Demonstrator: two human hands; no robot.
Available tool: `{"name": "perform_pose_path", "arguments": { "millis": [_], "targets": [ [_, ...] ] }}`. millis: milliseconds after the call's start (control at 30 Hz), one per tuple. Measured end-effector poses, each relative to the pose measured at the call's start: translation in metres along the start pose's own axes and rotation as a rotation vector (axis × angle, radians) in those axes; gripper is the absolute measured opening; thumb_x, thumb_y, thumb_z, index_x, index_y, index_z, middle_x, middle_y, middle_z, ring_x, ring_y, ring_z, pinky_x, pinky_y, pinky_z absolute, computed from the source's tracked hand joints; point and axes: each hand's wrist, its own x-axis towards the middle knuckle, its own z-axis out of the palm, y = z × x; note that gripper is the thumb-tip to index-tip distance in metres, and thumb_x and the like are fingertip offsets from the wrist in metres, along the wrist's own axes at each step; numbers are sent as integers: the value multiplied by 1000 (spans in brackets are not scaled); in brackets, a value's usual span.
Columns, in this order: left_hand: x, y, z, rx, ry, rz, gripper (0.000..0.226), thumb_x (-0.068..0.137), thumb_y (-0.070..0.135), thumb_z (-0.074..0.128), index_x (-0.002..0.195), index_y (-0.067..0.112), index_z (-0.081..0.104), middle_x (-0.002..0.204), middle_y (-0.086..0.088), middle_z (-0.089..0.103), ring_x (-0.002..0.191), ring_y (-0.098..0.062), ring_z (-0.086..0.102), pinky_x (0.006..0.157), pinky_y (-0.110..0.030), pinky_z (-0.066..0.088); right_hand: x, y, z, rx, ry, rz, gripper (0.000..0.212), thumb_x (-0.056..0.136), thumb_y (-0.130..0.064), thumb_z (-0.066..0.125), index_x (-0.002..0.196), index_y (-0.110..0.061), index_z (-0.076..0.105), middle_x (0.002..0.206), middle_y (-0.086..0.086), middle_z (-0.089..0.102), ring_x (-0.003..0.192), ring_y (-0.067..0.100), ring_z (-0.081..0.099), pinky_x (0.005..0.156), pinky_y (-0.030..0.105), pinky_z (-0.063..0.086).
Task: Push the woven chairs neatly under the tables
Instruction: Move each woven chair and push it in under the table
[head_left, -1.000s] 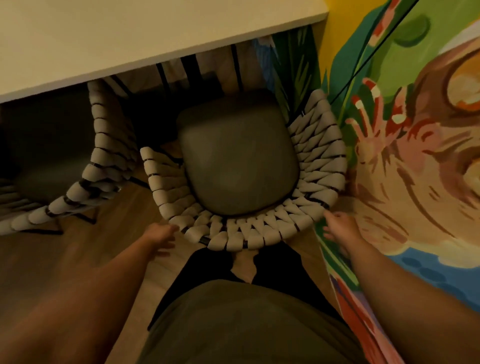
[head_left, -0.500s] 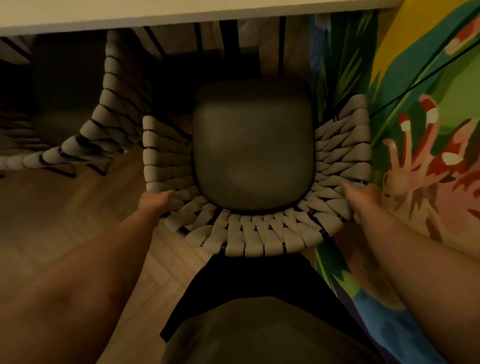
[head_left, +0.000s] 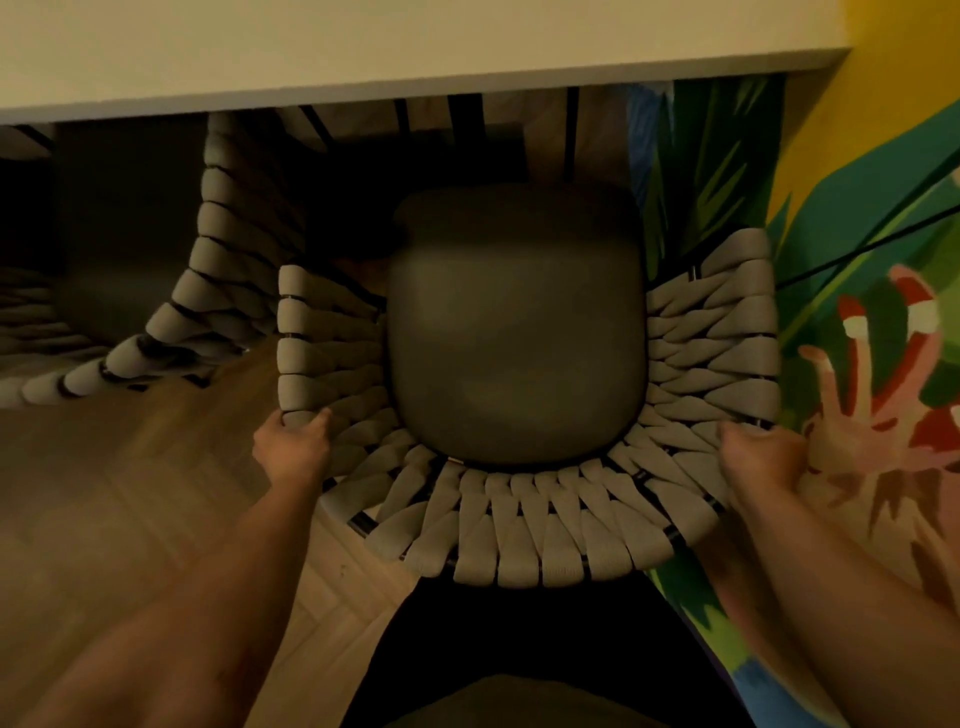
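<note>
A woven chair (head_left: 540, 530) with pale rope backrest and a dark grey seat cushion (head_left: 514, 343) stands right below me, its front just short of the pale table (head_left: 363, 47) edge. My left hand (head_left: 291, 449) grips the left side of the chair's woven rim. My right hand (head_left: 761, 457) grips the right side of the rim. A second woven chair (head_left: 208, 291) sits to the left, most of it tucked under the same table.
A painted mural wall (head_left: 872, 312) runs close along the chair's right side. Wooden floor (head_left: 130, 493) lies open to the left. Dark table legs (head_left: 571, 135) stand under the tabletop ahead of the seat.
Both hands went from reaching toward the chair to gripping its rim on either side. The chair now sits squarer to the table and the view has closed in over it.
</note>
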Motion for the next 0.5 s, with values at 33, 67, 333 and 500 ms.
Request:
{"name": "perform_pose_path", "arguments": {
  "millis": [33,67,333,500],
  "targets": [
    [4,6,-1,-1,3,9,40,84,30,76,119,12,67,103,-8,69,94,-24,67,86,-41,57,-2,-4,1,4,6,-10,13,85,-12,67,97,-9,61,104,20,68,103,36,65,95,51,53],
    [9,11,-3,-1,6,19,39,84,30,76,117,12,67,101,-8,69,93,-24,67,86,-41,57,-5,-9,3,8,12,-9,16,84,-14,68,98,-10,62,107,21,68,104,38,65,95,51,53],
    [75,85,10,-38,-16,67,46,86,28,76,128,12,62,110,-5,66,98,-19,63,89,-34,53,7,-82,51,109,-27,39,27,83,-12,67,108,-4,65,111,16,69,106,33,65,98,46,52],
    [116,122,24,19,-22,91,47,86,33,76,126,13,61,117,-11,67,108,-27,65,93,-46,56,23,-125,77,120,-11,28,31,82,-10,70,112,-3,66,110,11,68,104,27,64,101,44,51]
  ]
}}
